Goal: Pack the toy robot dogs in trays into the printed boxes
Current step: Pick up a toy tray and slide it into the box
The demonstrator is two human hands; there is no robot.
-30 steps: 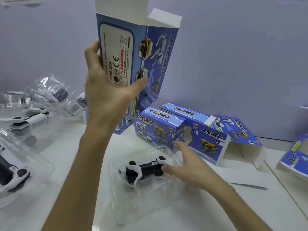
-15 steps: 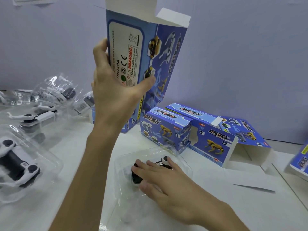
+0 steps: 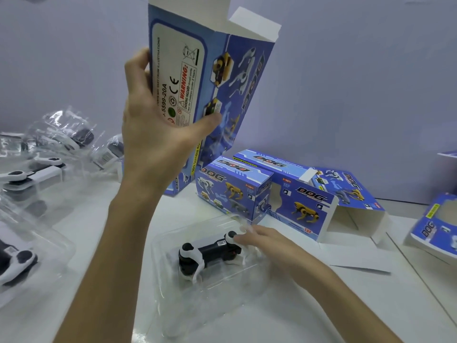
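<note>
Upright printed box [image 3: 212,70] held by left hand [image 3: 158,139]; right hand [image 3: 279,253], fingers straight, touches clear tray [image 3: 173,318]: judged light, flexible; grip its rims.

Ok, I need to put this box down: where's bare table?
Bare table shows at the near right, below the paper sheet, and between the left forearm and the left trays. The back is crowded with boxes.

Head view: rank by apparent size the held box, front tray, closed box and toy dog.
1. held box, though nearer the camera
2. front tray
3. closed box and toy dog: about alike, not ranked
</note>
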